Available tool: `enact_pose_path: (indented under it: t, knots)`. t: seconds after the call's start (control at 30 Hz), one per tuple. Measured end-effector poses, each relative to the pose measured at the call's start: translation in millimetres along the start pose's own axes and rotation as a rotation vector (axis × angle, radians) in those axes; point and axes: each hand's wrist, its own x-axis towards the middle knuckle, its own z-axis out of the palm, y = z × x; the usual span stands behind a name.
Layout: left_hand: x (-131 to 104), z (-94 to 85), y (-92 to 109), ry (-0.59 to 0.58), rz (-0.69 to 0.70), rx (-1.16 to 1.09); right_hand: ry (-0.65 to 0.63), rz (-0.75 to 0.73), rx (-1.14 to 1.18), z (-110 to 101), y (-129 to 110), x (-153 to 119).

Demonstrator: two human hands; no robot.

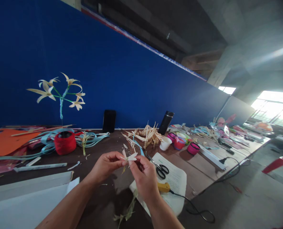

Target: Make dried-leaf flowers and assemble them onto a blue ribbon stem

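A small pale flower [131, 157] with pointed petals, like dried husk, is held between my two hands above the dark table. My left hand [111, 161] pinches its left side with thumb and forefinger. On the other side, my right hand [143, 171] is closed around its base, and its lower fingers are curled out of sight. Just right of my right hand lie black-handled scissors [162, 171] on an open book [177, 184]. A yellow-handled tool [163, 187] with a black cord is partly hidden behind my right wrist.
A finished-looking flower stem [61, 105] stands in a red-wrapped holder [65, 143] at left. Dried husks [149, 136], a white cup [165, 143] and a black bottle [166, 122] sit behind my hands. A white power strip [211, 158] lies right; a blue partition [131, 79] closes the back.
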Motion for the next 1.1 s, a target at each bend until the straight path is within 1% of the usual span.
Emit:
enact_pose_path:
  t: [0.07,0.2,0.4,0.63,0.83,0.97,1.1]
  knots:
    - [-0.1,0.4,0.3,-0.002,0.017,0.008,0.021,-0.014,0.023,1.0,1.3,-0.8]
    - [0.1,0.6,0.8,0.015,0.032,0.032,-0.028,0.038,0.120,0.8,-0.3,1.7]
    - [1.3,-0.8,-0.8,-0.003,0.038,0.079,-0.053,0.074,0.131,-0.4,-4.3,5.0]
    - [-0.5,0.5,3.5,-0.033,0.031,0.144,-0.042,0.104,0.162,0.4,-1.8,5.1]
    - [0.3,0.4,1.7,-0.030,0.082,0.183,-0.020,0.142,0.206,0.9,4.7,6.3]
    - [0.4,-1.4,-0.4,-0.046,0.083,0.203,-0.024,0.131,0.221,0.3,5.7,5.7]
    - [-0.6,-1.3,0.7,-0.052,0.064,0.199,-0.045,0.106,0.160,-1.8,3.4,5.7]
